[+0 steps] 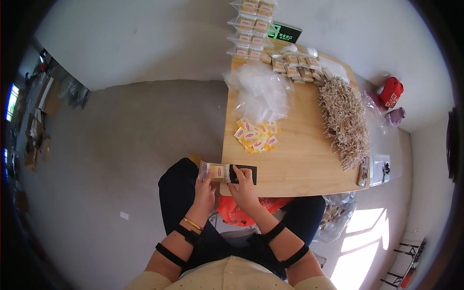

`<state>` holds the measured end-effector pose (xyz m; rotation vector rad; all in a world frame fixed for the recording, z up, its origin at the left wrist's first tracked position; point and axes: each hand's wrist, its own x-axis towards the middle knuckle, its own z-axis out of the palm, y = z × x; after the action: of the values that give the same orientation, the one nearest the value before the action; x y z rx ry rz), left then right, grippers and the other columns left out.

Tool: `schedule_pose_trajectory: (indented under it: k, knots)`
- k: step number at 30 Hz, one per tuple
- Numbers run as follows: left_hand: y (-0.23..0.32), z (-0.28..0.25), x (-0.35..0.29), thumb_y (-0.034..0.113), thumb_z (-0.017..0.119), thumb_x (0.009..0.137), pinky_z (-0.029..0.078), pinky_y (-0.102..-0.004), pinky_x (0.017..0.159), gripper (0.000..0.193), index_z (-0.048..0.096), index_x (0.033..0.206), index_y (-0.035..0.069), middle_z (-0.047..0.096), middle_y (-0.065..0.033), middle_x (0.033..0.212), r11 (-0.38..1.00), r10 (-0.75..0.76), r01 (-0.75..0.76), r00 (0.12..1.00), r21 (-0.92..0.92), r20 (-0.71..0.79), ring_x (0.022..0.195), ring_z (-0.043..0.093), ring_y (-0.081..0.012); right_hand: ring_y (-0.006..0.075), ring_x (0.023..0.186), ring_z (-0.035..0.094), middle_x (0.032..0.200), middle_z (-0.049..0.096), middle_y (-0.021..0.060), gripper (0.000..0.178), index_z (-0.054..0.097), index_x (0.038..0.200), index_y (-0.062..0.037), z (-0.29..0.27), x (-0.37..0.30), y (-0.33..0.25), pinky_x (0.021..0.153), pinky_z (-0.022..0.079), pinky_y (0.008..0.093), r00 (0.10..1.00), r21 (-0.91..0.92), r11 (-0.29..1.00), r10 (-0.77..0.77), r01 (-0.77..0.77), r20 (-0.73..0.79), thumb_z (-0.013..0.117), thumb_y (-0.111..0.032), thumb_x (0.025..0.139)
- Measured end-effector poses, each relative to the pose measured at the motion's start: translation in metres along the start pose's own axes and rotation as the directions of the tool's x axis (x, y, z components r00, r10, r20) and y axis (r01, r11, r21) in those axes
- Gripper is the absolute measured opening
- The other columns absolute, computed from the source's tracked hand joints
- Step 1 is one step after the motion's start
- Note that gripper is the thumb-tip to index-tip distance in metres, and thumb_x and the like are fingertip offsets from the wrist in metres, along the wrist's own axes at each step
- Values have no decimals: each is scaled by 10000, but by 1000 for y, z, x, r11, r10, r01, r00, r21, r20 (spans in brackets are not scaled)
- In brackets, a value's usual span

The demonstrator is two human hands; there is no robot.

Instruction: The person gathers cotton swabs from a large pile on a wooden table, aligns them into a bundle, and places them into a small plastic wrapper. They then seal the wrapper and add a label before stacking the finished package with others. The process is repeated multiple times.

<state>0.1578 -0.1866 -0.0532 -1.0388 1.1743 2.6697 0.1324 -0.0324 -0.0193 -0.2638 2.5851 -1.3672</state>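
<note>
- Cotton-swab pack (219,172) is over the near left corner of the table (299,169), level between our two hands; its clear wrapper sticks out at the left end, and a yellow card shows over the sticks.
- Our left hand (205,192) pinches this wrapped end, thumb and fingers closed with the pack between them; we judge this is to steady the film.
- Our right hand (245,191) is closed around the black plate (250,175) at the pack's right end; it perhaps gives the sticks a flat support; whether the fingers also press the sticks, we cannot tell.
- Loose yellow cards (256,137) lie near our hands, and clear bags (263,92) just behind them; probably so for short reach.
- Loose swabs (342,121) are heaped along the right side; filled packs (296,66) gather at the far end, seemingly apart from the loose supplies.
</note>
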Motion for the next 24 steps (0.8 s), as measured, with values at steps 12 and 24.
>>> schedule_pose_trajectory:
  k: [12,24]
  knots:
    - [-29,16,22,122,814,886,562,-305,811,408,602,1223,32,681,-45,1110,988,117,-127,986,-83,-123,952,676,-139,308,1096,582,1253,487,197,588,503,1455,-12,43,7,21,970,507,369,995,65,997,-30,36,-94,542,77,874]
    - [-24,18,19,83,849,844,547,-269,814,457,611,1233,55,681,-17,1105,988,67,-89,983,-126,-171,935,671,-116,246,1041,650,1160,608,175,365,627,1297,46,13,25,15,973,513,342,982,207,974,119,-87,-145,514,29,951]
